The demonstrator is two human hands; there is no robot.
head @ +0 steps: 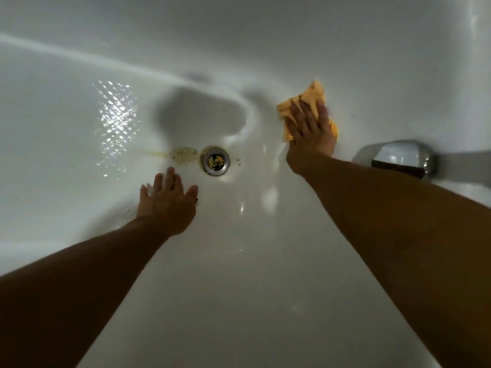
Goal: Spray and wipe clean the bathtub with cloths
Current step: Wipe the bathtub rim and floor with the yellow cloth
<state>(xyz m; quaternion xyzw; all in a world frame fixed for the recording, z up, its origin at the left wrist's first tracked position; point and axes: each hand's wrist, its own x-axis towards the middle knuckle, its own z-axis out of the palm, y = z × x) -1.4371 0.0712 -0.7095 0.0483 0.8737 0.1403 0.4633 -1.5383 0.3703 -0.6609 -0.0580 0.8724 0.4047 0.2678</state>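
The right hand presses flat, fingers spread, on the orange cloth at two o'clock from the drain to wipe, while the empty, open left hand braces on the bathtub floor.

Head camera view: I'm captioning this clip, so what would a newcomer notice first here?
The orange cloth, pressed flat under the right hand on the white bathtub, right of the drain. Next, the yellowish stain just left of the metal drain, with the empty left hand spread below it.
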